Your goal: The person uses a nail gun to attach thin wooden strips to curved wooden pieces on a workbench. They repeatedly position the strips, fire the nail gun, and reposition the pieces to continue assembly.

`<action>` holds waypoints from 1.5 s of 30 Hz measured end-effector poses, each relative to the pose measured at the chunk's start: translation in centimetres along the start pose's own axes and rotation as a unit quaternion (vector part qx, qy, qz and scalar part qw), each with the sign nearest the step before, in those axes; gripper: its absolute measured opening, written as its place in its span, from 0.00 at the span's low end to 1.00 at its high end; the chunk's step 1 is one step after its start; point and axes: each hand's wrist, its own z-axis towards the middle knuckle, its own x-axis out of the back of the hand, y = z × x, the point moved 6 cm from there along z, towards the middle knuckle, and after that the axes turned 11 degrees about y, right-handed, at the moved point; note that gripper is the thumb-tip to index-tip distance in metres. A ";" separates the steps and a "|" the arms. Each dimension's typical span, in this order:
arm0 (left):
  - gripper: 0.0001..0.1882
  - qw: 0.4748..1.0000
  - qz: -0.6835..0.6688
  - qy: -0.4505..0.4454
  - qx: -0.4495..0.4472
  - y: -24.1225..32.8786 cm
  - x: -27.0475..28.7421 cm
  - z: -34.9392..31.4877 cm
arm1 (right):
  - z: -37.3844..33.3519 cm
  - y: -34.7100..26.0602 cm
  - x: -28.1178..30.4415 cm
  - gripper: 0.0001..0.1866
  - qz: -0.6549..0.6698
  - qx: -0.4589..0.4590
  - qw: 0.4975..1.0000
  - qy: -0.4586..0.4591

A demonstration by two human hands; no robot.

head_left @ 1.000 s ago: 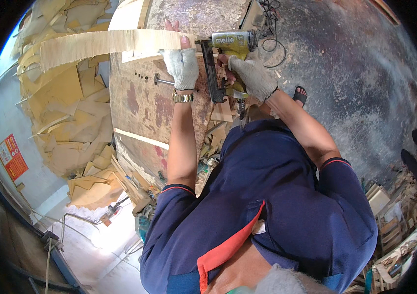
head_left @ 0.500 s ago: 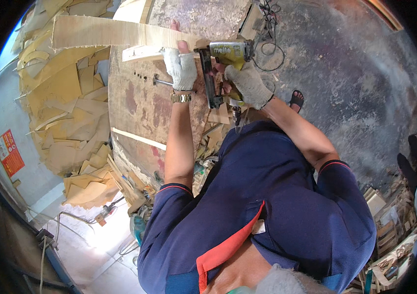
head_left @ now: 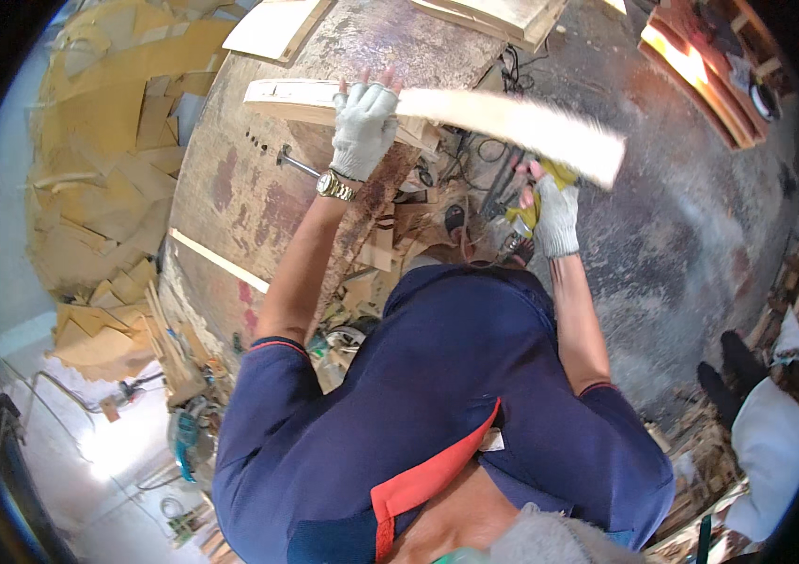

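My left hand, in a white fingerless glove, grips a long pale wooden strip over the workbench; its fingers lie across the wood and the thumb is hidden. The strip's right end reaches beyond the bench and is blurred. Under and beside that hand is a pale curved wooden piece. My gloved right hand is closed around the handle of a yellow nail gun, low beside the bench. The strip's end partly covers the gun.
A hammer and a thin wooden batten lie on the bench. Wooden panels stand at the far side. Offcuts are heaped left. Curved boards lie far right. Another person's legs show at right. Cables trail on the floor.
The wooden strip has swung from the left side to the right. My right hand has moved right and down with the nail gun, away from my left hand.
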 end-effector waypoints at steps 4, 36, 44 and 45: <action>0.16 0.994 0.069 -0.069 -0.046 1.4 -0.7 0.0 | 0.2 -0.6 4.6 0.06 -0.004 0.016 1.000 0.022; 0.23 0.505 -0.473 0.219 0.688 -7.3 3.0 -20.0 | 10.2 -4.6 -8.6 0.23 -0.545 0.227 0.803 -0.085; 0.16 0.273 -0.664 0.290 0.633 -4.1 1.8 -16.1 | 16.1 5.4 -25.6 0.32 -0.771 0.368 0.448 -0.262; 0.15 0.257 -0.680 0.307 0.615 -4.2 2.2 -16.0 | 16.6 6.8 -27.1 0.33 -0.775 0.386 0.419 -0.273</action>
